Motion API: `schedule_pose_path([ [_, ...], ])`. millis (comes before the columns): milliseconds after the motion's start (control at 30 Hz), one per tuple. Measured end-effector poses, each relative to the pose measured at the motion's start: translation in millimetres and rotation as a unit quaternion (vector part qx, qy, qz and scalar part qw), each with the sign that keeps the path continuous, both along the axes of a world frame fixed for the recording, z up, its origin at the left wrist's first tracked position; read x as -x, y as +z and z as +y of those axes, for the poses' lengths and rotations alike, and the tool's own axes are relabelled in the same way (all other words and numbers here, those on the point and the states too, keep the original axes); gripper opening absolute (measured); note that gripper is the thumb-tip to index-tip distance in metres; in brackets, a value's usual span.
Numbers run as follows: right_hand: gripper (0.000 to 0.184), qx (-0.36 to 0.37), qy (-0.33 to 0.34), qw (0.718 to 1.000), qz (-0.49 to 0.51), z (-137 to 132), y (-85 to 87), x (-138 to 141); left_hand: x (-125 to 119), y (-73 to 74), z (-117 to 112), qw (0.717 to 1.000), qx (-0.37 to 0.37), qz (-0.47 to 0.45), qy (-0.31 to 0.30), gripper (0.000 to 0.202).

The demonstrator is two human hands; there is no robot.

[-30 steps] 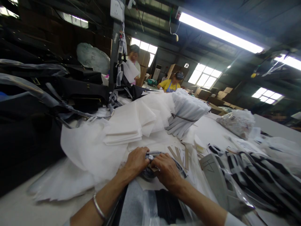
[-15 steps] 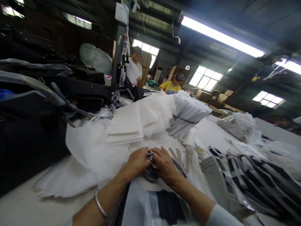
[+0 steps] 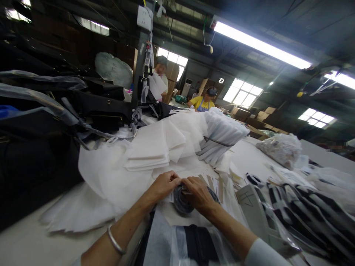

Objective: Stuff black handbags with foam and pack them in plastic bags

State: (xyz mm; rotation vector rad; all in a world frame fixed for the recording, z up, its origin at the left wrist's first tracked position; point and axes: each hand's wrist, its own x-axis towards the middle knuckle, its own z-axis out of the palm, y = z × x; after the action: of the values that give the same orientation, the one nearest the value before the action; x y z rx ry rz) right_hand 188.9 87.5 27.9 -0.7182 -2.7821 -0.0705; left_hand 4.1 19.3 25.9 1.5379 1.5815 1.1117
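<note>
Near the middle of the table my left hand (image 3: pixel 165 184) is closed, its fingertips pinched together against the fingers of my right hand. Whatever lies between those fingertips is too small or hidden to name. My right hand (image 3: pixel 198 193) curls over a dark coiled strap (image 3: pixel 181 203) with a glossy, plastic-like look, its fingers closed at the coil's upper edge. Part of the coil is covered by that hand. Below the hands lies a black and grey piece (image 3: pixel 201 244) under clear plastic.
Left of my hands spread white sheets (image 3: pixel 102 184), with folded sheets (image 3: pixel 148 147) and a tied white bundle (image 3: pixel 222 133) behind. Black bags (image 3: pixel 102 107) crowd the left. Wrapped black straps (image 3: pixel 302 214) and a grey board (image 3: pixel 255 210) lie right. Two people work beyond the table.
My left hand has shifted slightly up, and its fingers have closed in to meet my right hand. The small metal piece between them no longer shows. More of the coil is visible.
</note>
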Motion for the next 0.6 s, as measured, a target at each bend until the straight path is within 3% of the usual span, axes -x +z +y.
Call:
schedule_pose_path([
  [133, 0.014, -0.098, 0.045, 0.993, 0.040, -3, 12.4, -6, 12, 5.5, -1, 0.998, 0.018, -0.053, 0.018, 0.041],
  [233, 0.012, -0.122, 0.070, 0.988, 0.065, -6, 19.8, -5, 16, 2.0, -2, 0.993, 0.052, -0.093, -0.040, 0.050],
  [400, 0.015, -0.100, 0.126, 0.984, 0.074, -14, 17.9, 2, 11, -4.3, 2, 0.976, 0.071, -0.158, -0.129, 0.057],
  [600, 0.016, -0.050, 0.151, 0.984, 0.078, -16, 14.5, 7, 9, -9.8, 5, 0.984, 0.042, -0.145, -0.094, 0.041],
])
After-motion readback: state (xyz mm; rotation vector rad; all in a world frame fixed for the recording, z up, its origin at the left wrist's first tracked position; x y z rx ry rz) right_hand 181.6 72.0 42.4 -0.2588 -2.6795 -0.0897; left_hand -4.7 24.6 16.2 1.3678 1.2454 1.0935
